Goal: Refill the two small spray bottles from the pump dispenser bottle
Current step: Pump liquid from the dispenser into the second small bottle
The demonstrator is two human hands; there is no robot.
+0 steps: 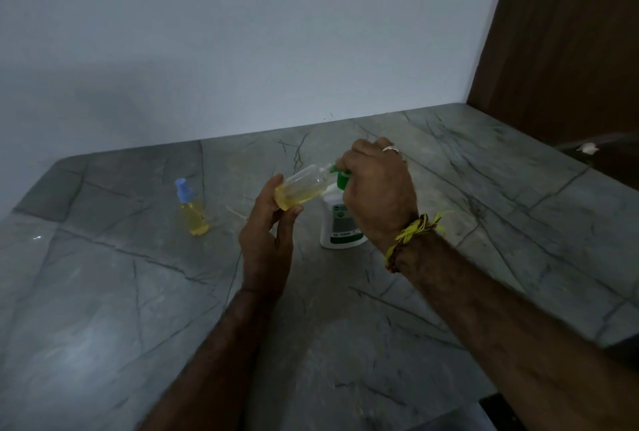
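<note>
- The left hand holds an uncapped small spray bottle in its grip, tilted, with its mouth at the green pump nozzle.
- The right hand has its grip curled over the pump dispenser bottle, which stands on the grey counter.
- A second spray bottle, blue-capped, stands upright to the left, well apart.

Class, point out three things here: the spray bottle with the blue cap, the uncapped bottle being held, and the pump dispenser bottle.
blue-capped spray bottle (194,219), head view, yellow-filled body.
uncapped bottle (300,187), head view, clear body.
pump dispenser bottle (340,227), head view, white front label.
</note>
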